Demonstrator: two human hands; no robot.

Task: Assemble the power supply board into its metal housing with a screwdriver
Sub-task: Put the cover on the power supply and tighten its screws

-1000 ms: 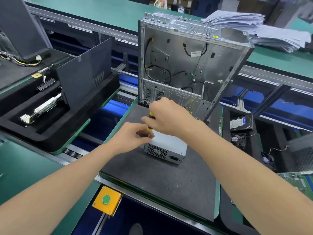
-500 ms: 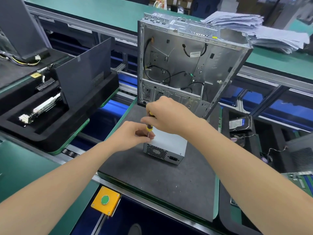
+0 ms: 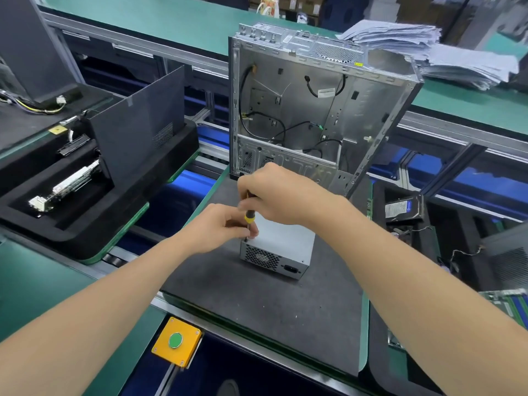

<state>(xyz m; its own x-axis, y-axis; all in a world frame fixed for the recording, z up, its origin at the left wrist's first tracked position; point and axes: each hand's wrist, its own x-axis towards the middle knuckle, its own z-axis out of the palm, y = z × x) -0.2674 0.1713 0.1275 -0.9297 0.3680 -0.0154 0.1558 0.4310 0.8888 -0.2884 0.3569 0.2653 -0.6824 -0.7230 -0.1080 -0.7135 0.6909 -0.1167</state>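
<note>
Screwdriving at the near left top corner of the small silver metal power supply housing, by the look of it. Lies flat on the dark grey padded tabletop, fan grille and mains socket turned toward the person, just in front of the tall open bare-metal computer chassis standing upright behind; probably laid this way to bring the screw hole uppermost and within easy downward reach.

Grips the black-and-yellow-handled screwdriver in the right hand, fingers curled over the handle from above, shaft held close to vertical, most likely to send push and twist straight down into the screw. Pinches low on the shaft with the left hand, fingers closed round it right at the housing's corner, seemingly to steady the tip and stop it skating off the metal.

Cannot make out the screw itself, nor the board inside: hidden under the fingers and the lid. Judging from that, one fastening screw in hand, with no telling how many others already sit tight.

Off to the left, well apart, wide black foam tray with an upright dark panel slotted in. At the near edge, square yellow box with a green push-button. Far right, loose heap of grey sheets on the far green tabletop.
</note>
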